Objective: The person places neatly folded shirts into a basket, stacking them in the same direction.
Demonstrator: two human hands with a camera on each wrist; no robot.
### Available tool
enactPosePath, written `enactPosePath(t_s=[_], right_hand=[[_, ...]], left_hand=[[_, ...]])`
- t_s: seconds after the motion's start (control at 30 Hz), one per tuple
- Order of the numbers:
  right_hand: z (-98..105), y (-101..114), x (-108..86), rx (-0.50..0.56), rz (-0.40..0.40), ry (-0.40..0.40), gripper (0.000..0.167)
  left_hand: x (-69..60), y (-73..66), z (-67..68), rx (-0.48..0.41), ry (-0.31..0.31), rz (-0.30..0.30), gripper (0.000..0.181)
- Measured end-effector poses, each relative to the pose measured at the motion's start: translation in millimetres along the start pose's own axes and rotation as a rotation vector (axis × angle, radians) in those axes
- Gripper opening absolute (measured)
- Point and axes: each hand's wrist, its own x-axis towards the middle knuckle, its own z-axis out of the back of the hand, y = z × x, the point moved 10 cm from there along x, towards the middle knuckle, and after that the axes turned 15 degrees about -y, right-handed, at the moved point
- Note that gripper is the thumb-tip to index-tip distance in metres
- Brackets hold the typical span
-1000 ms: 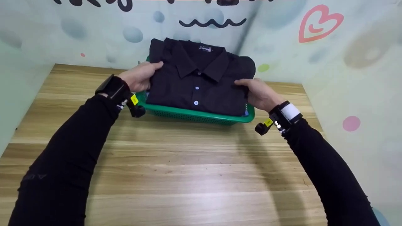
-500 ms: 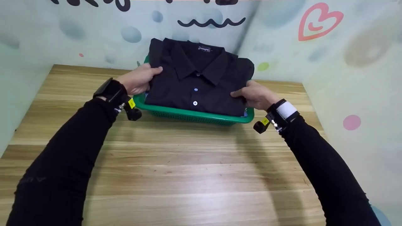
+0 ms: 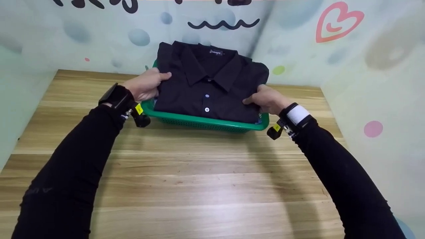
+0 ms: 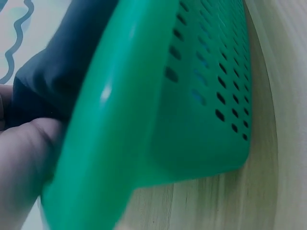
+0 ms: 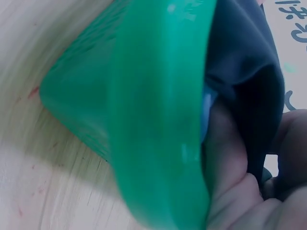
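A folded black collared shirt (image 3: 189, 94) with pale buttons lies face up in a green plastic basket (image 3: 199, 120). My left hand (image 3: 144, 83) grips the shirt's left side, thumb on top. On the right side, my right hand (image 3: 269, 99) pinches the shirt between the thumb above and fingers tucked beneath. The right wrist view shows those fingers (image 5: 228, 153) inside the basket rim (image 5: 158, 110), under the dark cloth. Most left fingers are hidden. A bit of blue fabric (image 5: 207, 112) shows below the shirt.
The basket stands on a wood-grain table (image 3: 186, 179), near the back wall (image 3: 99, 39) with its printed lettering and spots. A side wall (image 3: 375, 99) rises at the right. Small black cameras (image 3: 141, 120) hang from both wrists.
My right hand has shifted slightly left and down along the shirt's side. My left hand has dropped a little. Shirt and basket stay almost in place.
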Motion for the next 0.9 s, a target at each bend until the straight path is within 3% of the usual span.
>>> enactPosePath(t_s=[0.27, 0.43, 0.53, 0.7, 0.8, 0.9], right_hand=[[4, 1, 0.3, -0.149, 0.046, -0.069, 0.070], [1, 2, 1.6, -0.138, 0.063, -0.071, 0.068], [0, 0, -0.5, -0.107, 0.062, -0.065, 0.072], [0, -2, -8.8, -0.051, 0.064, -0.066, 0.065], [-1, 1, -15.1, 0.010, 0.073, -0.035, 0.054], [0, 5, -21.4, 0.062, 0.079, 0.011, 0.056]], left_hand=[[0.2, 0.6, -2.3, -0.014, 0.037, -0.037, 0.048], [-0.6, 0.3, -1.5, -0.043, 0.048, -0.047, 0.052], [-3.8, 1.8, -2.0, -0.103, 0.073, -0.037, 0.053], [-21.6, 3.0, -4.1, -0.157, 0.138, -0.038, 0.055], [-36.3, 2.1, 3.7, -0.076, 0.069, -0.072, 0.055], [-49.5, -1.3, 13.6, 0.011, -0.060, -0.098, 0.059]])
